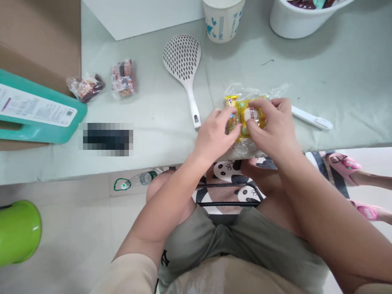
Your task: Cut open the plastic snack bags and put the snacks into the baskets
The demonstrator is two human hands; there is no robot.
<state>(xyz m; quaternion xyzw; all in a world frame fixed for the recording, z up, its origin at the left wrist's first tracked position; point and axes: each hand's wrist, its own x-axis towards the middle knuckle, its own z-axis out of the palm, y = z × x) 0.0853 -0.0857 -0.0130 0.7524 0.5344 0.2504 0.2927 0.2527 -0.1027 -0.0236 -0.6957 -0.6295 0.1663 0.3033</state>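
Observation:
Near the table's front edge, small yellow snack packets (252, 115) lie on a crumpled clear plastic bag (245, 146). My left hand (216, 132) has its thumb and fingers curved around the packet on the left (232, 120), which is partly hidden by them. On the other side, my right hand (274, 126) grips the packet with the round pale centre between thumb and fingers. Both hands are close together and low over the cloth. From beneath the right hand's side, a white handle (312, 118) points to the right; its other end is hidden.
A white slotted skimmer (183, 57) lies left of my hands. Behind stand a paper cup (224, 22) and a white tub (301, 20). Two wrapped snacks (123, 78), a green jug (70, 118) and a blurred dark object (107, 139) are leftward. Another person's pink slippers (344, 165) show below right.

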